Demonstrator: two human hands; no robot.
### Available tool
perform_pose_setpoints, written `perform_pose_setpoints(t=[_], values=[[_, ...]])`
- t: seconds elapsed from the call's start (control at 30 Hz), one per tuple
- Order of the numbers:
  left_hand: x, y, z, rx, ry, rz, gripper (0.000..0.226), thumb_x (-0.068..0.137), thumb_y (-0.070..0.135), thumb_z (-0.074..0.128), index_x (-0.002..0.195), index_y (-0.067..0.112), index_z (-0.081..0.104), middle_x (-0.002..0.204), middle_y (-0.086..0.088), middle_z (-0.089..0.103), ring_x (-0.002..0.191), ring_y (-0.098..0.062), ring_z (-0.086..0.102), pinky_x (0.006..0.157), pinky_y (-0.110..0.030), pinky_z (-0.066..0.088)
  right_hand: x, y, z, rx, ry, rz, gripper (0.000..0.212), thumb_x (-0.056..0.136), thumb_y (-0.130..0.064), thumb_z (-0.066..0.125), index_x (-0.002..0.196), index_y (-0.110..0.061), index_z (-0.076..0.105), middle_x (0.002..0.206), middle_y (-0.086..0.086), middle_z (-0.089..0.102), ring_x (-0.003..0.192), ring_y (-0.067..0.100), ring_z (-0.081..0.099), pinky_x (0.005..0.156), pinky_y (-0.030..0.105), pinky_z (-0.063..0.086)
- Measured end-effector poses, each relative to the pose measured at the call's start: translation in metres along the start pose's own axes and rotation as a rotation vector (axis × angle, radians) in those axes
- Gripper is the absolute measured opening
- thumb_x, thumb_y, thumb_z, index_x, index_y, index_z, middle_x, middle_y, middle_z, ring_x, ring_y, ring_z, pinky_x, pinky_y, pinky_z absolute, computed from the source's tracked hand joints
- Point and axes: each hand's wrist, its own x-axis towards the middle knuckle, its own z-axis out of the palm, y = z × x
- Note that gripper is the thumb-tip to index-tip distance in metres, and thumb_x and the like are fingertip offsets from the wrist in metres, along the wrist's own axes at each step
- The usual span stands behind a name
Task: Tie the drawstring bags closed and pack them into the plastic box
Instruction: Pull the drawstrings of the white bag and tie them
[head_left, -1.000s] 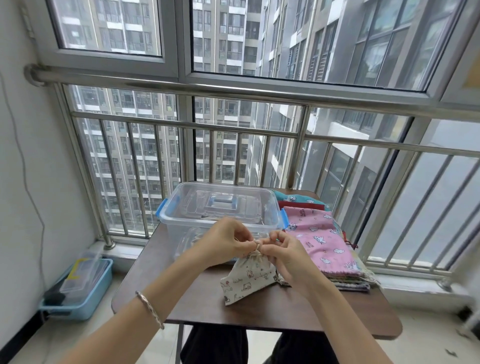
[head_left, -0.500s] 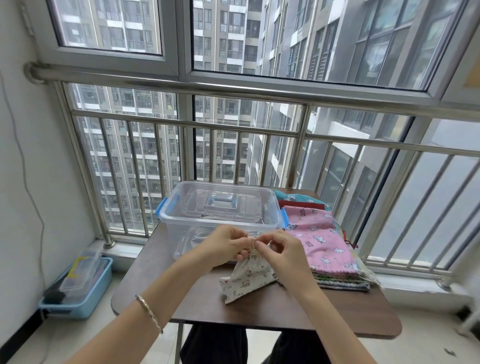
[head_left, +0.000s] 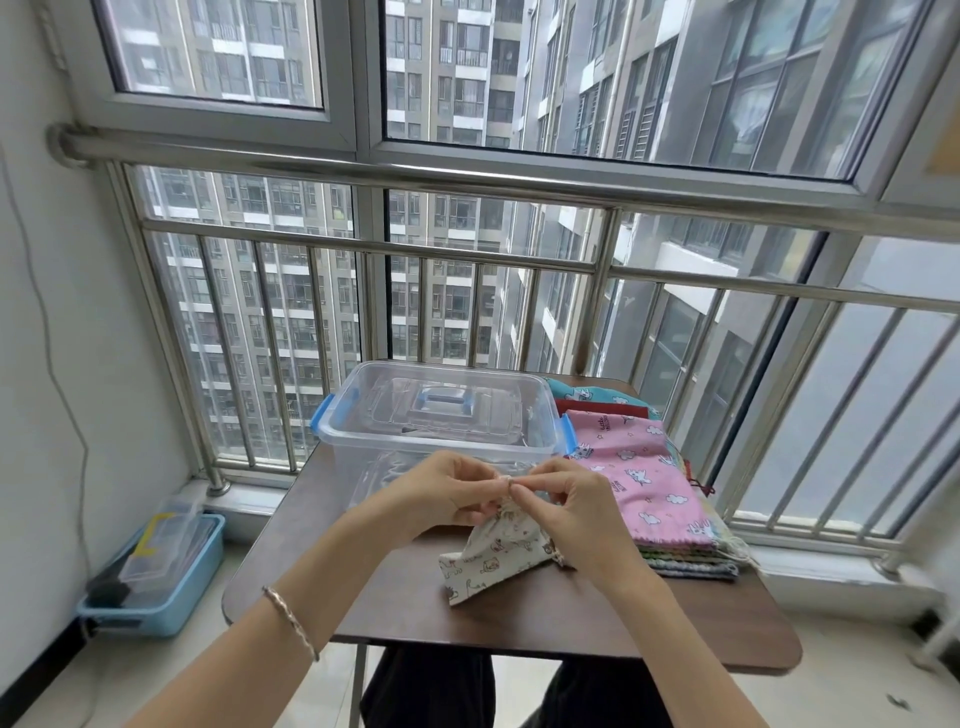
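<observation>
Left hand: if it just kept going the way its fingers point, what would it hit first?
Most likely the right hand. The left hand points sideways at it, both pinching the gathered top of the cream bag, fingertips almost meeting; whether they already touch I cannot tell.

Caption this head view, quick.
Left hand and right hand pinch the neck of the cream bag before the plastic box.

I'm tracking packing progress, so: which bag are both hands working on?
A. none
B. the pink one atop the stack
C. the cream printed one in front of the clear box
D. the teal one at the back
C: the left hand and right hand both pinch the gathered neck of the cream printed bag, its bottom resting on the table in front of the plastic box.
</observation>
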Motion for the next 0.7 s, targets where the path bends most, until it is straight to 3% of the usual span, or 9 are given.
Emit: perform_pose_setpoints(t=[0.2, 0.27, 0.33, 0.43, 0.53, 0.7], values=[[-0.002, -0.006, -0.006, 0.029, 0.102, 0.019, 0.007, 0.084, 0.016, 0.071, 0.079, 0.011, 0.073, 0.069, -0.001, 0.069, 0.065, -0.005, 0.064, 0.068, -0.019, 0.055, -0.003, 0.006, 0.000, -0.216, 0.020, -0.085, 0.008, 0.082, -0.016, 0.073, 0.079, -0.020, 0.079, 0.072, -0.010, 0.062, 0.069, 0.010, 0.058, 0.064, 0.023, 0.047], [-0.001, -0.009, -0.012, 0.051, 0.141, 0.013, 0.013, 0.084, 0.018, 0.071, 0.073, 0.012, 0.071, 0.067, -0.001, 0.068, 0.066, -0.007, 0.064, 0.074, -0.024, 0.057, -0.003, 0.011, -0.002, -0.298, 0.048, -0.117, 0.008, 0.081, -0.013, 0.071, 0.076, -0.015, 0.078, 0.072, -0.008, 0.062, 0.067, 0.009, 0.057, 0.064, 0.026, 0.049], [-0.001, -0.010, -0.015, 0.030, 0.142, -0.001, 0.016, 0.086, 0.018, 0.070, 0.071, 0.012, 0.070, 0.067, 0.000, 0.069, 0.069, -0.009, 0.064, 0.082, -0.029, 0.057, -0.003, 0.011, -0.005, -0.256, 0.075, -0.096, 0.009, 0.080, -0.010, 0.072, 0.075, -0.016, 0.077, 0.071, -0.008, 0.062, 0.063, 0.009, 0.055, 0.061, 0.021, 0.046], [0.001, -0.007, -0.011, 0.008, 0.126, -0.002, 0.012, 0.087, 0.017, 0.068, 0.077, 0.012, 0.071, 0.067, 0.002, 0.067, 0.068, -0.008, 0.062, 0.076, -0.024, 0.056, 0.000, 0.005, -0.007, -0.077, 0.069, -0.050, 0.013, 0.078, -0.007, 0.074, 0.076, -0.020, 0.076, 0.071, -0.010, 0.063, 0.061, 0.009, 0.052, 0.059, 0.014, 0.040], [0.002, -0.006, -0.008, 0.018, 0.117, 0.013, 0.011, 0.088, 0.017, 0.066, 0.085, 0.008, 0.072, 0.068, 0.001, 0.066, 0.065, -0.005, 0.061, 0.070, -0.019, 0.055, 0.002, -0.001, -0.006, -0.047, 0.044, -0.052, 0.011, 0.077, -0.009, 0.076, 0.075, -0.020, 0.077, 0.071, -0.011, 0.063, 0.060, 0.009, 0.051, 0.058, 0.013, 0.040], [0.003, -0.008, -0.009, 0.013, 0.095, -0.011, 0.018, 0.090, 0.020, 0.064, 0.094, 0.005, 0.072, 0.066, 0.003, 0.065, 0.069, -0.007, 0.060, 0.077, -0.024, 0.054, 0.001, 0.000, -0.003, -0.078, -0.037, -0.020, 0.008, 0.077, -0.017, 0.078, 0.077, -0.025, 0.077, 0.074, -0.013, 0.063, 0.066, 0.010, 0.055, 0.059, 0.016, 0.042]])
